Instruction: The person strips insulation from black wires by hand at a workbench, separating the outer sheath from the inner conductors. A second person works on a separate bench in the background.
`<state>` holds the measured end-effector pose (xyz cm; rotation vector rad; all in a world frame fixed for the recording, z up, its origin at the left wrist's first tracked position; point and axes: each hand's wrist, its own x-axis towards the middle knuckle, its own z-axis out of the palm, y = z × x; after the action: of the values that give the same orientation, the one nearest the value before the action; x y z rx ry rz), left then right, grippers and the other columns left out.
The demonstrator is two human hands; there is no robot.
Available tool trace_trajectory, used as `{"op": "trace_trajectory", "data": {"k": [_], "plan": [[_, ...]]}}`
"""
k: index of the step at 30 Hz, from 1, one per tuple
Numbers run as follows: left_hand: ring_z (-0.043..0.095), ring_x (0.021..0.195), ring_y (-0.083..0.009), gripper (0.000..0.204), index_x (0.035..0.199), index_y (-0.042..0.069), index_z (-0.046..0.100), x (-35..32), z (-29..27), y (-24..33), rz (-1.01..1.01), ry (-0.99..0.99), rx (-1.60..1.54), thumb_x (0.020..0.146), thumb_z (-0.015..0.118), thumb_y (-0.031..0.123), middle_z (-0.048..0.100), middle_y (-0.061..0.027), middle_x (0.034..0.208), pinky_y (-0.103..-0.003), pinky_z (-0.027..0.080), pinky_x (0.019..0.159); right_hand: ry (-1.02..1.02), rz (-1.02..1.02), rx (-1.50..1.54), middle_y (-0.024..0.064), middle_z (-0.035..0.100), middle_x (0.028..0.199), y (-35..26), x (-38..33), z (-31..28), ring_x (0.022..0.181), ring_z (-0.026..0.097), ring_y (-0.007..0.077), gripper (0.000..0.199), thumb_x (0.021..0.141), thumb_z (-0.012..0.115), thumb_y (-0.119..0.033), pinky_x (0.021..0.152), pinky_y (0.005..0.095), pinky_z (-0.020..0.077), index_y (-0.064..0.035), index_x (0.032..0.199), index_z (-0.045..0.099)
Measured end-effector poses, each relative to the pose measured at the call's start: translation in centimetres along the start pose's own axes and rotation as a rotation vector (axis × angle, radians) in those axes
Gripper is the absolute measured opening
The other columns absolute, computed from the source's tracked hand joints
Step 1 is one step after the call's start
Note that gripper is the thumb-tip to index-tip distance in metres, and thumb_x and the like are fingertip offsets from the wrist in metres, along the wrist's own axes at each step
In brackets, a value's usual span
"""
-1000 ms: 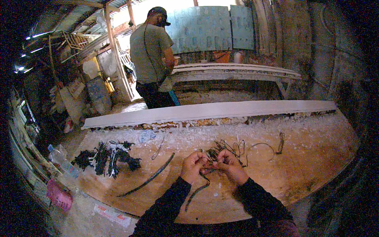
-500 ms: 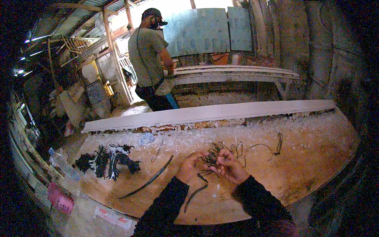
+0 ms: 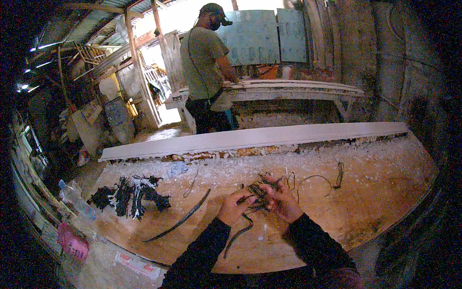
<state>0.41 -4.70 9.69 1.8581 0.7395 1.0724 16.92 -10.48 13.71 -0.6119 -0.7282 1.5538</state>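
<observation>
A tangle of dark wires (image 3: 257, 190) is held between both hands over the middle of a wooden worktable (image 3: 385, 192). The left hand (image 3: 233, 208) is closed in a pinch on the near left part of the tangle, and the right hand (image 3: 281, 202) is curled around its right side, fingers bent over the strands. A dark strip (image 3: 238, 233) hangs from the tangle toward the near edge, between the two black sleeves. Just right of the hands, loose wire loops (image 3: 317, 180) lie on the tabletop, which is strewn with pale crumbs. To the left, a long dark curved strip (image 3: 180, 221) lies flat, and farther left a pile of black and white scraps (image 3: 130, 196) is seen. A long pale plank (image 3: 250, 138) is laid along the far edge of the table. At the near left, a clear plastic bottle (image 3: 74, 200) and a pink object (image 3: 72, 241) rest off the table. Beyond the plank, another person (image 3: 207, 67) stands at a second bench (image 3: 298, 89), facing away.
</observation>
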Motion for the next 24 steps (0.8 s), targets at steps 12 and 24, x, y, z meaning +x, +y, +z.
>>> {"op": "trace_trajectory", "data": {"k": [12, 24], "plan": [[0.055, 0.073, -0.0106, 0.021, 0.094, 0.0, 0.061, 0.1, 0.1, -1.1, -0.133, -0.022, -0.192, 0.082, 0.055, 0.017, 0.061, -0.0013, 0.08, -0.023, 0.044, 0.067, 0.12, -0.083, -0.225, 0.0019, 0.056, 0.086, 0.9, 0.6, -0.7, 0.075, 0.052, 0.012, 0.017, 0.077, 0.057, -0.012, 0.068, 0.0263, 0.0419, -0.0079, 0.093, 0.053], [0.051, 0.054, -0.0077, 0.022, 0.07, 0.004, 0.056, 0.9, -1.8, -3.4, -0.337, 0.282, -0.187, 0.07, 0.069, 0.021, 0.055, -0.0008, 0.066, -0.02, 0.043, 0.048, -0.035, -0.155, -0.046, 0.0071, 0.058, 0.088, 0.9, 1.1, -1.7, 0.085, 0.056, 0.0173, 0.014, 0.077, 0.058, -0.01, 0.079, 0.031, 0.0429, -0.0037, 0.089, 0.056]]}}
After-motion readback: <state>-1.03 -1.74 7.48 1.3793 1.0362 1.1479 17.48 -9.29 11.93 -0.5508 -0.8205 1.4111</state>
